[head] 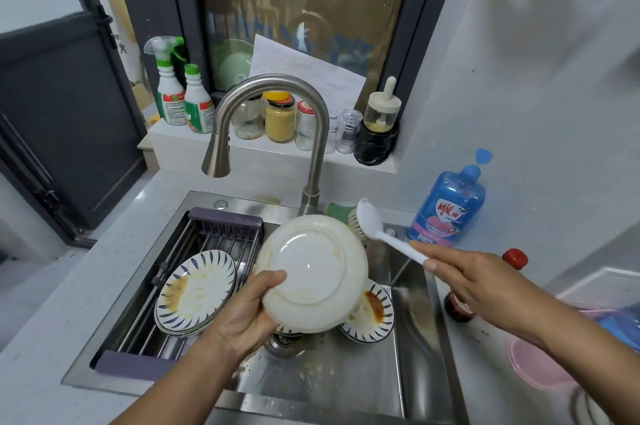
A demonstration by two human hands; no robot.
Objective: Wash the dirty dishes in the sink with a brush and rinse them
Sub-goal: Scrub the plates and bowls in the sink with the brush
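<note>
Left hand (249, 313) grips white plate (313, 272) over sink (346, 386), underside up; right hand (474, 281) pinches brush (377, 234) handle, bristles at plate rim

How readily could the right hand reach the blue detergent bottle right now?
Probably yes: the blue detergent bottle stands just beyond the right hand, nothing between. But that hand grips the brush, so it is not free.

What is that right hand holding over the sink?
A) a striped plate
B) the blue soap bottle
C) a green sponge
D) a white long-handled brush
D: the right hand grips the handle of a white brush, whose bristles are by the rim of the white plate held by the left hand.
</note>
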